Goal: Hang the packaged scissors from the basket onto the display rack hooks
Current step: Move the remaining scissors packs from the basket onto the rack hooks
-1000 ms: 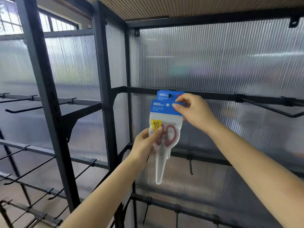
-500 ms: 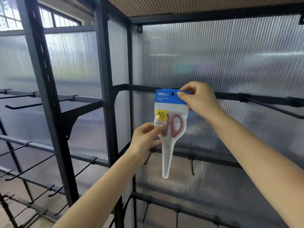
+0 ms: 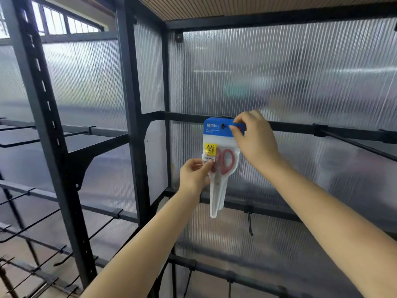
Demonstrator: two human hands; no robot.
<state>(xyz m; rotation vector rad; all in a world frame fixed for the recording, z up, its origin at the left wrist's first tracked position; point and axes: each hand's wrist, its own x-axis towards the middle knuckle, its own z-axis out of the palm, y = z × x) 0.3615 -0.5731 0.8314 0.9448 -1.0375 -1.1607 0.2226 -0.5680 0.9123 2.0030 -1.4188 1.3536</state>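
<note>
Head view looks into a black metal display rack (image 3: 131, 125) backed by ribbed, translucent plastic panels (image 3: 290, 72) that blur whatever lies behind them. At the middle, a packaged pair of scissors (image 3: 221, 162) hangs upright against the upper horizontal crossbar (image 3: 296, 126), its hang hole lying over the bar; whether a hook passes through the hole cannot be told. The pack is a clear, glossy pouch tapering to a rounded point at the bottom, topped by a blue card header with white lettering and a small yellow sticker below it; the red loop handles show through the plastic. The right hand (image 3: 255, 140) pinches the header's right corner with thumb and fingertips curled on it, partly covering the card. The left hand (image 3: 193, 175) pinches the pouch's left edge at handle height, fingers bent around it. The two hands are close but apart, one above the other. A thin black wire hook (image 3: 250, 222) juts from the lower crossbar just right of the pouch's tip, not touching it. A longer hook arm (image 3: 354, 145) reaches forward from the upper bar, well to the right. More bare wire hooks (image 3: 28, 229) line the neighbouring bay on the left, behind a slotted upright post (image 3: 49, 117). A slatted, tan ceiling panel (image 3: 247, 5) caps the rack.
</note>
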